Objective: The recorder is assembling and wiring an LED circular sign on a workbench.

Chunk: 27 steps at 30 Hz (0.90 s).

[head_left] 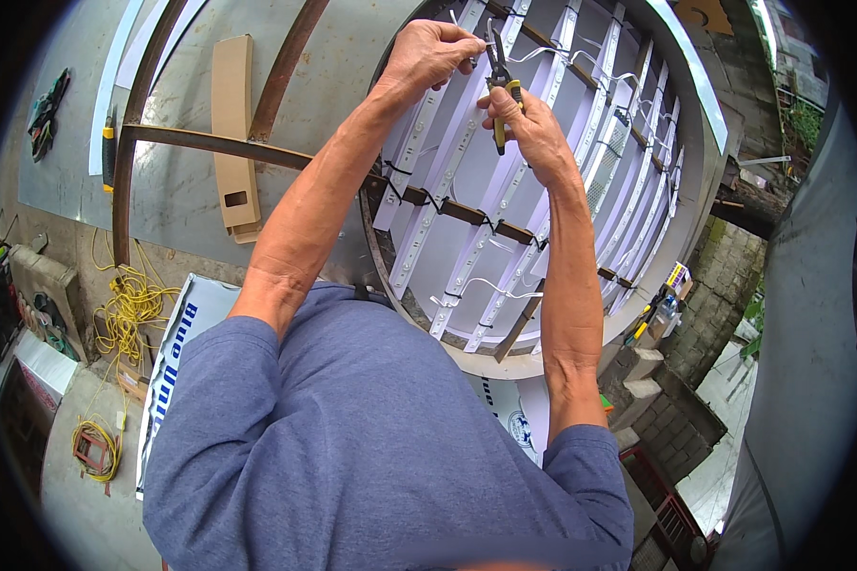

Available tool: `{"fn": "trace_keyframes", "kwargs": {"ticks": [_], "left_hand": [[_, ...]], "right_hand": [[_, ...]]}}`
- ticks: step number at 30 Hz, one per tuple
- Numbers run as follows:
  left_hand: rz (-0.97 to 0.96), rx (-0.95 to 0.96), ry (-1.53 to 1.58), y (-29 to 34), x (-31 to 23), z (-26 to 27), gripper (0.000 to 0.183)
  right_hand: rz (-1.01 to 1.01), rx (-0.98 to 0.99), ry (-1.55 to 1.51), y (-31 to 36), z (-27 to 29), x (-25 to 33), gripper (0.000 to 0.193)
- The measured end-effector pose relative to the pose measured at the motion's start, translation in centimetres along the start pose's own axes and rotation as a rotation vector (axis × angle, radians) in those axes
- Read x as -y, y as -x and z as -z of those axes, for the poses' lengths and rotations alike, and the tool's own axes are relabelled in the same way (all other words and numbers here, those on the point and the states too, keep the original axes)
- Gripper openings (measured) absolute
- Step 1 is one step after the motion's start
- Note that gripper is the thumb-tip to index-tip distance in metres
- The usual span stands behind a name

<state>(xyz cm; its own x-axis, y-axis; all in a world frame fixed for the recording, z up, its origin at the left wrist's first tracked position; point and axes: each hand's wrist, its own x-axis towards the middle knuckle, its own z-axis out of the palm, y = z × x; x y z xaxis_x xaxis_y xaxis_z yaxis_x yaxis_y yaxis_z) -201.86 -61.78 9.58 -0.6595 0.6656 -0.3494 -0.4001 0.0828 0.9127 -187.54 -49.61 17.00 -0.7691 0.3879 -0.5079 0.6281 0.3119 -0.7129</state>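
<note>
My right hand (531, 130) grips a pair of pliers (498, 78) with yellow and black handles, their dark jaws pointing away from me. Close to those jaws, my left hand (430, 59) is closed in a pinch on a thin white wire (453, 18), of which only short bits show around the fingers. Both hands are over the far part of a large round sign frame (705, 86). Inside it, rows of white LED strips (455, 171) run across dark metal crossbars (462, 211), tied with black ties and joined by white wires.
Left of the sign frame lie a rusty metal frame (209, 141), a long brown cardboard piece (233, 124) and a yellow-handled cutter (109, 152) on grey sheet metal (309, 95). Coiled yellow cord (133, 309) rests on the floor. Tools and a bottle (667, 309) stand at right.
</note>
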Motion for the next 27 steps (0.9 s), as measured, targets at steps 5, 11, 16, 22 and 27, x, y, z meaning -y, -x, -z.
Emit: {"fn": "trace_keyframes", "kwargs": {"ticks": [5, 11, 16, 22, 27], "left_hand": [[0.003, 0.015, 0.001, 0.0, -0.2, -0.1, 0.025], [-0.019, 0.017, 0.005, -0.1, -0.2, 0.0, 0.025], [-0.032, 0.014, 0.015, -0.1, -0.3, -0.2, 0.024], [-0.02, 0.014, 0.03, 0.0, -0.5, -0.1, 0.023], [-0.048, 0.022, 0.055, -0.1, -0.1, -0.2, 0.022]], "right_hand": [[-0.015, -0.051, 0.133, 0.1, 0.0, 0.2, 0.064], [0.005, -0.054, 0.281, 0.0, -0.1, 1.1, 0.058], [0.033, -0.098, 0.315, -0.1, -0.3, 0.7, 0.058], [0.023, -0.108, 0.337, 0.0, -0.4, 1.2, 0.053], [0.009, -0.118, 0.338, 0.1, -0.4, 1.3, 0.051]]}}
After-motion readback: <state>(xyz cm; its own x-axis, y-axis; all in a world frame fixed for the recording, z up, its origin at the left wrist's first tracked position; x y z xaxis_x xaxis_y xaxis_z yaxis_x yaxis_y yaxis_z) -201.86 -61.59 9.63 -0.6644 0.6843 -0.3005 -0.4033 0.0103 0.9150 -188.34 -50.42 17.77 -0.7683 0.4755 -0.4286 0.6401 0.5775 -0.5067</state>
